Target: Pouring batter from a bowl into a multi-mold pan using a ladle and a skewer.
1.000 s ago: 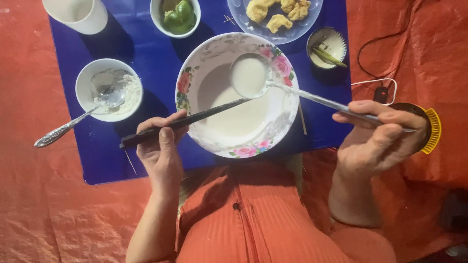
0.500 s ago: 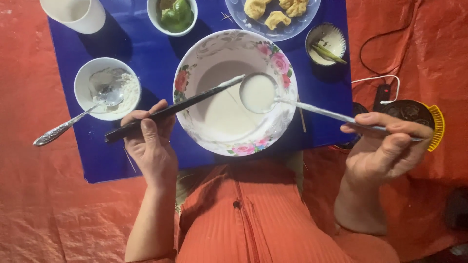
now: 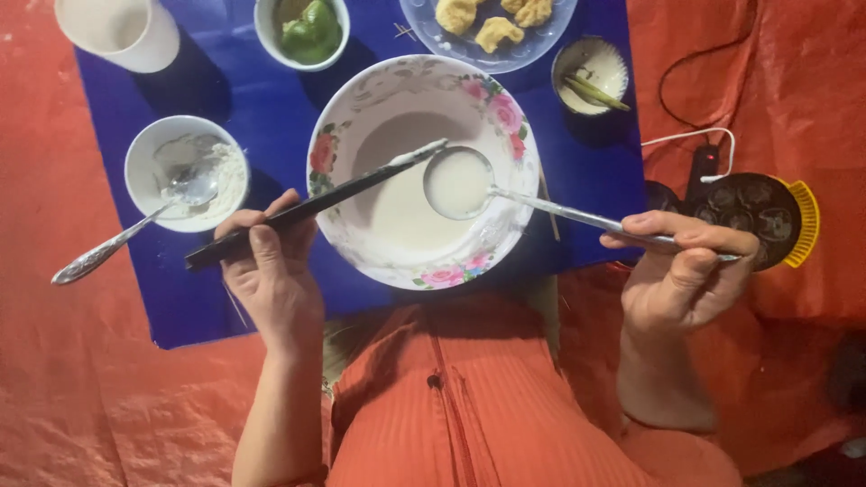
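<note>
Two hands over blue mat on orange tarp: left hand clasping black chopsticks, right hand pinching ladle above floral bowl.

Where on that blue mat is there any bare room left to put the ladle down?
Bare mat shows at the near left corner, below the small white bowl and left of the left hand. A narrower patch lies between the cup and the flowered bowl. The far edge is crowded with dishes.

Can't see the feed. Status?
Left hand grips chopsticks. Right hand holds ladle of batter over bowl. Nothing in the way.
</note>
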